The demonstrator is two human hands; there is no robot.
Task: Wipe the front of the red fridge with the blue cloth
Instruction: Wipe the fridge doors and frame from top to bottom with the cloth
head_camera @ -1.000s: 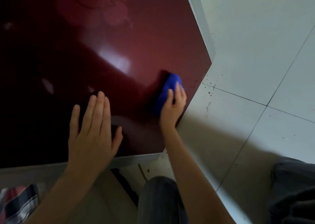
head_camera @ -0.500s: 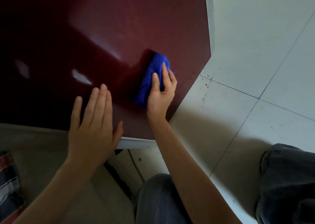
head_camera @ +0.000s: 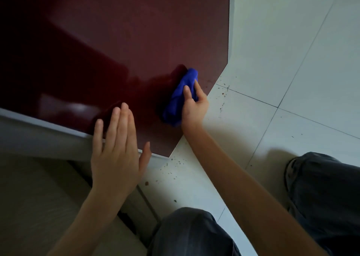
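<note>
Pressing the bunched blue cloth (head_camera: 180,98), long axis upright, near the glossy red fridge (head_camera: 136,32) door's lower right corner, the right hand (head_camera: 193,107) grips it; the left hand (head_camera: 116,148) lies flat, fingers straight.

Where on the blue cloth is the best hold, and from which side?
Probably the bunched middle of the blue cloth, from its outer face: it is wadded into a long roll against the red fridge front, as the right hand grips it.
</note>
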